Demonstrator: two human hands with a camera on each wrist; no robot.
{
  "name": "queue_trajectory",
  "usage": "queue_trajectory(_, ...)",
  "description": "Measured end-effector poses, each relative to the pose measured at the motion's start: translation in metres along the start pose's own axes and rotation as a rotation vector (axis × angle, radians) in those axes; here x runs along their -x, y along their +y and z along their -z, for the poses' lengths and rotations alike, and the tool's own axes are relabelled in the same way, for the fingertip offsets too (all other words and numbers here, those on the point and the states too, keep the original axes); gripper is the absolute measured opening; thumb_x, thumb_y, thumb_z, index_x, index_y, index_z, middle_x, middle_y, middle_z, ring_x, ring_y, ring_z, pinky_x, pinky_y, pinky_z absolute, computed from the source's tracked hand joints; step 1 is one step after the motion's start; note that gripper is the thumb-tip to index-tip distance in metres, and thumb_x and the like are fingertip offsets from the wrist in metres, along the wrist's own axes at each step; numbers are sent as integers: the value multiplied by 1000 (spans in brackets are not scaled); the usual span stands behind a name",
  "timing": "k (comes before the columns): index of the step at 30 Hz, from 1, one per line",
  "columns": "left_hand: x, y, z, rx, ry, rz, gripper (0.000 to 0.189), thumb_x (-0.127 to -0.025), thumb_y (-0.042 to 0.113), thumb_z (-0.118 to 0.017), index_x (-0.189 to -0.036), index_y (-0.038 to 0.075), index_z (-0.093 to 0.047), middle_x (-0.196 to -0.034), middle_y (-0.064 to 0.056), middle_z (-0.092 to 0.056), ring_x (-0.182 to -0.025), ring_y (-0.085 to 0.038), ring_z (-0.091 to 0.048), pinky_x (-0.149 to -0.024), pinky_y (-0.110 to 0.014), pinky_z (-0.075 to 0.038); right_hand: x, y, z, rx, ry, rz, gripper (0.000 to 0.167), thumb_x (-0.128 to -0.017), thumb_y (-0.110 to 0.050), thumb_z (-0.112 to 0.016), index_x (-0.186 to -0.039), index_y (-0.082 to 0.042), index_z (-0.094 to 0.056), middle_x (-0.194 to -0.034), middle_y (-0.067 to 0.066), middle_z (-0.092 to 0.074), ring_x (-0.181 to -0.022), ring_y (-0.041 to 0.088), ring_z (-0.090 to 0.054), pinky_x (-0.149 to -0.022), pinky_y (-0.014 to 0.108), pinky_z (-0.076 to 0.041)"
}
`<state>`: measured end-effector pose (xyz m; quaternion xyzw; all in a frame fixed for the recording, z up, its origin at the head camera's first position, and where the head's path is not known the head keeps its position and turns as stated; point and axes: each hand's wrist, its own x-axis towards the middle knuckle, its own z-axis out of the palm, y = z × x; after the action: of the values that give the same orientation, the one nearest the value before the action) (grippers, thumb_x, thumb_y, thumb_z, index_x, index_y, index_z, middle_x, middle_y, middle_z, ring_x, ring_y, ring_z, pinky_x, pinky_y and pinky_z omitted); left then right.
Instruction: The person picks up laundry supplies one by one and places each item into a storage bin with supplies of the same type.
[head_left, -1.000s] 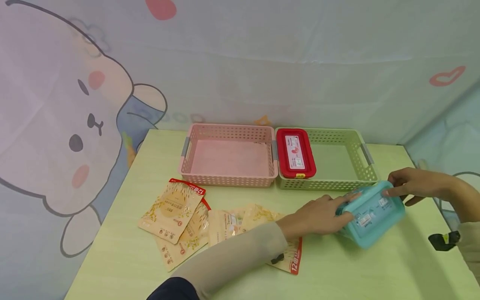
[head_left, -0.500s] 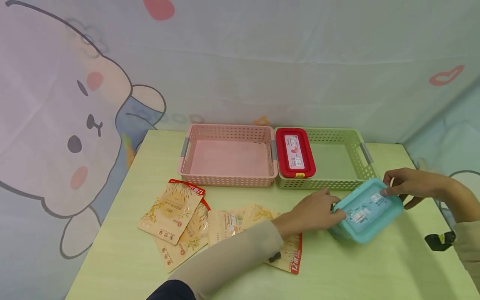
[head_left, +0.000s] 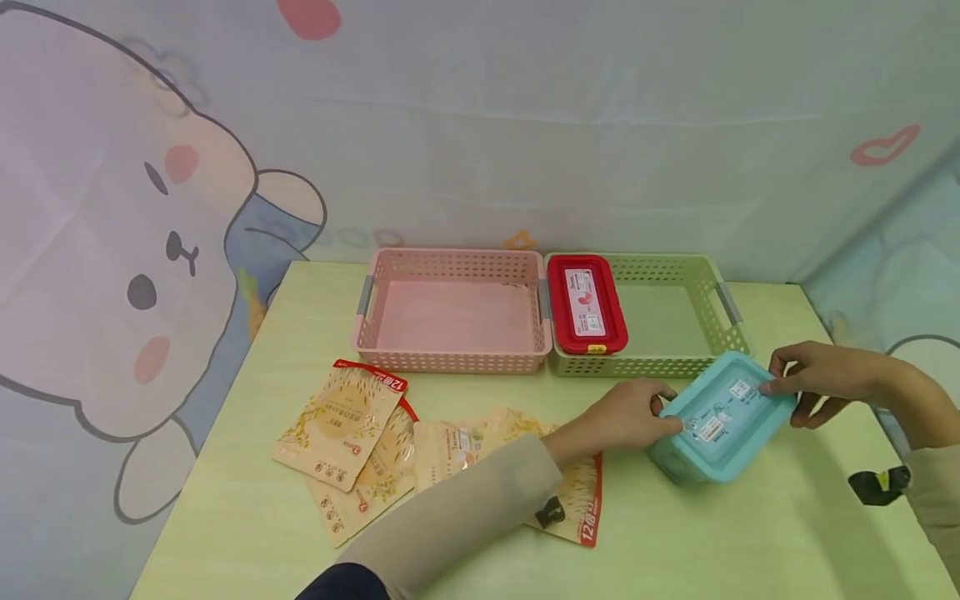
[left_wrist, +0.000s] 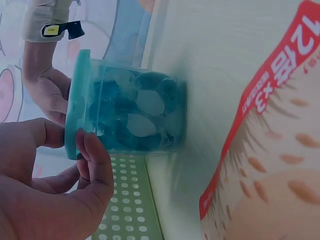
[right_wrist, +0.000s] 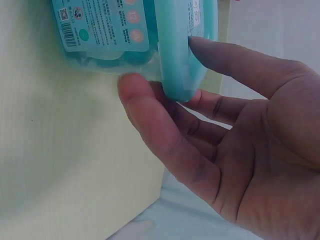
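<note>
The left hand [head_left: 626,417] pinched one side of the lid [head_left: 731,417] of a teal box [left_wrist: 137,112], and the right hand [head_left: 832,375] pinched the opposite side, thumbs on top, fingers curled below the rim. The teal box was between both grips, at the table [head_left: 690,550]. Just beyond the grips stood a green basket [head_left: 663,321] holding a red box [head_left: 587,304]; packets [head_left: 345,425] lay left of the left grip.

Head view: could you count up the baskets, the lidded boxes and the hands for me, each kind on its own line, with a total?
Baskets: 2 (pink basket, green basket)
Lidded boxes: 2 (red-lidded box, teal-lidded box)
Hands: 2 (left hand, right hand)
Total: 6
</note>
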<state>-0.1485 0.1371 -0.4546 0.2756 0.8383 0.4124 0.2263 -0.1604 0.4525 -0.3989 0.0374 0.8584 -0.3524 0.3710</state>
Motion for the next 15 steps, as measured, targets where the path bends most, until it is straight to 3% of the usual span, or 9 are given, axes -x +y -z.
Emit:
queue_trajectory(6, 0, 3, 3, 22, 0, 10, 35, -97, 22, -74, -129, 11, -72, -84, 9, -58, -66, -5, -52, -58, -19, -45, 6, -4, -1, -14, -1, -22, 30, -105, -21, -67, -113, 1, -47, -89, 15, -67, -77, 34, -75, -69, 45, -64)
queue_trajectory(15, 3, 3, 2, 91, -5, 43, 34, -97, 17, -75, -129, 10, -70, -80, 7, -61, -58, -3, -64, -55, -20, -47, 11, 5, -8, -65, -12, -9, 34, -107, -23, -65, -115, 4, -45, -83, 16, -72, -76, 35, -76, -69, 45, -65)
